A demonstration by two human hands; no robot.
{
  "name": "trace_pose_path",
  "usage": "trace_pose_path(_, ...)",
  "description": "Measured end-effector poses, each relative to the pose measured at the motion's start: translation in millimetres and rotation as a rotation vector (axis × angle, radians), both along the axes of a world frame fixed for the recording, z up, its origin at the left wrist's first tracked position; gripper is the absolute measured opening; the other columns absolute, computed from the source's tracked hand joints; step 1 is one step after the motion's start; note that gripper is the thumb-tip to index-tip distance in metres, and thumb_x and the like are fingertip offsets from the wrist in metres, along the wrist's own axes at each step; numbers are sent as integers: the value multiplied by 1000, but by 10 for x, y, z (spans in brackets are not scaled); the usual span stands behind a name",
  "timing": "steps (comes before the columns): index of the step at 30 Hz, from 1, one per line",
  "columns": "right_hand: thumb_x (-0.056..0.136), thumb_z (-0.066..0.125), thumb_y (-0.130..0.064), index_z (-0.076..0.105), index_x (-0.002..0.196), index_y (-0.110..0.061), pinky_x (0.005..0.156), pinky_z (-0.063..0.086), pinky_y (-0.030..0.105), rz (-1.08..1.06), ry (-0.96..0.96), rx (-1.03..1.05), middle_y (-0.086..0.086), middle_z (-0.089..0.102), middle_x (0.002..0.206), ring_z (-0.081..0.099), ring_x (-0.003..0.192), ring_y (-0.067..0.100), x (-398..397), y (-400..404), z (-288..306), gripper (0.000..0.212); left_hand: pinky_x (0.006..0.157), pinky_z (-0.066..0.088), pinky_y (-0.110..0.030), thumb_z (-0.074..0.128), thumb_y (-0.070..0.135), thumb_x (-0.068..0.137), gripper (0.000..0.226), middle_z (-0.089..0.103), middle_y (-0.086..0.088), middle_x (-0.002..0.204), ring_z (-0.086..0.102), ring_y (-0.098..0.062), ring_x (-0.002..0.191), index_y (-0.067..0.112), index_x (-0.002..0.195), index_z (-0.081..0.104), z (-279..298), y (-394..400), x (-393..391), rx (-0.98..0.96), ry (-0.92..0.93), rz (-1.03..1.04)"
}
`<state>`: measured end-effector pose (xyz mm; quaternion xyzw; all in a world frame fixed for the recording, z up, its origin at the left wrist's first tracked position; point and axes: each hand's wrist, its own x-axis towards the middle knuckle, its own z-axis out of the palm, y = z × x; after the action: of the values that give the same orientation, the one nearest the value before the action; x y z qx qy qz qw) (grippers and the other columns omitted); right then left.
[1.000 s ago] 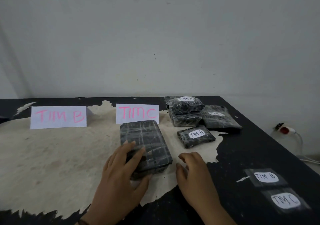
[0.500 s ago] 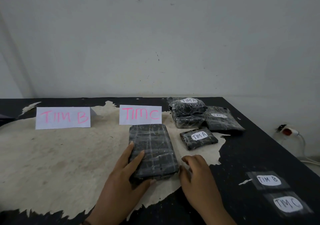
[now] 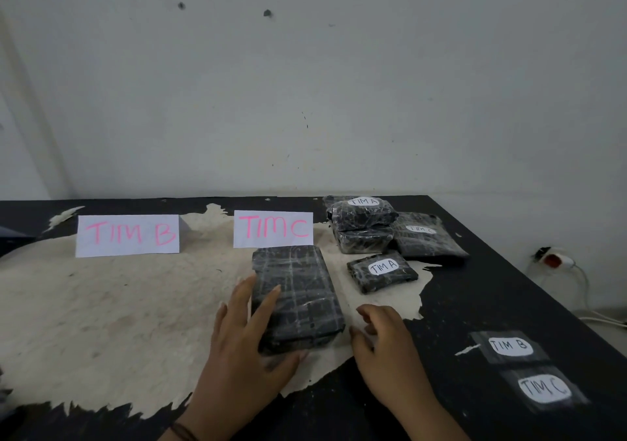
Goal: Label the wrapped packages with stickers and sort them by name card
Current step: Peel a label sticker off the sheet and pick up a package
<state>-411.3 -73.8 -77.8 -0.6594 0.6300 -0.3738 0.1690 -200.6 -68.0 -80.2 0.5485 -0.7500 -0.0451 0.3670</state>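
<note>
A large black wrapped package (image 3: 298,291) with no sticker lies on the worn table (image 3: 101,305), its far end at the foot of the "TIM C" name card (image 3: 273,228). My left hand (image 3: 244,349) grips its near left corner, fingers on top and thumb at the near edge. My right hand (image 3: 383,349) rests on the table just right of the package, fingers loosely curled and holding nothing. A "TIM B" name card (image 3: 127,240) stands to the left. Two loose stickers, "TIM B" (image 3: 509,345) and "TIM C" (image 3: 544,388), lie at the near right.
At the back right are a stack of two packages (image 3: 361,223), the top one labelled "TIM A", a small "TIM A" package (image 3: 381,271) in front, and a flat labelled package (image 3: 427,237) beside them. The table's right edge runs diagonally; a power strip (image 3: 554,260) lies beyond it.
My left hand has slid the large package away from me and a little to the right, up to the TIM C card. My right hand has stayed beside it.
</note>
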Motion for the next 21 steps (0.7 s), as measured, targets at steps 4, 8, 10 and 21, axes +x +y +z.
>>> trace_pose_path(4,91,56,-25,50,123,-25,74,39,4,13,-46,40,-15,45,113,47,102,-4,-42,85,64,33,112,19,-50,51,71,73,76,23,1,154,11,-19,145,32,137,37,62,7,-59,-101,7,-4)
trace_pose_path(8,91,57,-27,52,120,-30,84,43,11,35,-97,67,-20,47,112,51,102,-3,-103,222,163,30,116,8,-37,50,59,80,58,34,0,148,15,-19,144,27,127,51,124,-4,-185,-183,-11,8)
trace_pose_path(10,90,58,-27,55,119,-29,87,45,15,31,-103,46,-20,49,110,54,100,-1,-152,297,213,29,115,6,-34,48,54,82,49,40,-1,144,18,-20,143,28,124,53,146,-3,-254,-197,-26,6)
trace_pose_path(21,90,56,-34,57,113,-29,92,38,19,-187,141,4,-16,50,103,47,99,0,-655,663,414,23,115,23,-40,56,32,82,28,54,-2,131,33,-19,137,21,106,66,252,130,-1032,-336,-7,-218)
